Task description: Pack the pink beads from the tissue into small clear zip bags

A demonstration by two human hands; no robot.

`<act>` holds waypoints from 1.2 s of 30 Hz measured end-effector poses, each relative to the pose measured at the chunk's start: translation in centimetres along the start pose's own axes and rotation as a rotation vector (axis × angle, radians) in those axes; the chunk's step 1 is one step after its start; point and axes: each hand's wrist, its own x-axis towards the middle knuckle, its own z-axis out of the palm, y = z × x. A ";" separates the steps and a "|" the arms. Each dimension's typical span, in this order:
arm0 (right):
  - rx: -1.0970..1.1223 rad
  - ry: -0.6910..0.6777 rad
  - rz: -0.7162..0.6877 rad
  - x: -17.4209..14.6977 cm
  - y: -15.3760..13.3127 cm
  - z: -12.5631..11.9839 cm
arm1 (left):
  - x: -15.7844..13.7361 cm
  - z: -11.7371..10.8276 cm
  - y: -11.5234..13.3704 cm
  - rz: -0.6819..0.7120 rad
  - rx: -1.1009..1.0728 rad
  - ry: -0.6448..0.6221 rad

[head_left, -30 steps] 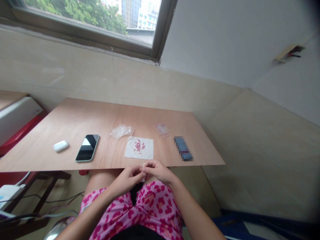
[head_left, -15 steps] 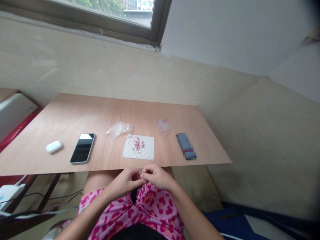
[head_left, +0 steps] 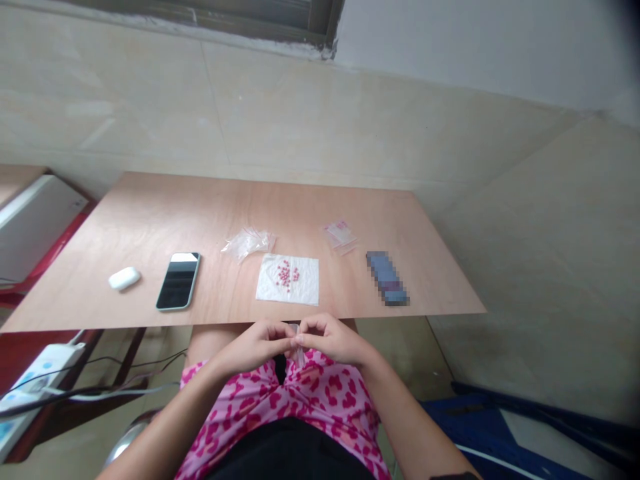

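My left hand (head_left: 266, 343) and my right hand (head_left: 330, 339) meet above my lap, just off the table's front edge. Both pinch a small clear plastic bag (head_left: 300, 358), of which only narrow parts show between and below the fingers. Straight ahead, a white tissue (head_left: 267, 287) lies flat with several small pink-red beads (head_left: 285, 272) heaped loosely on it. Behind it to the left is a pile of clear plastic bags (head_left: 249, 244). A few zip bags with pink marks (head_left: 341, 235) lie to the right.
On the wooden table (head_left: 200, 207) are a phone (head_left: 179, 283) and a white earbud case (head_left: 125, 279) at left, and a blurred-out dark oblong (head_left: 388, 279) at right. A power strip (head_left: 37, 380) with cables sits low left. A tiled wall (head_left: 300, 127) stands behind.
The view has tilted down and the table sits higher in it. Both hands stay together; the clear plastic bag now shows more between the fingers. Things on the table have not moved.
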 end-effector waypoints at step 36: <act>0.018 0.223 -0.098 0.9 0.5 2.1 | -0.4 0.3 0.1 0.173 0.187 0.249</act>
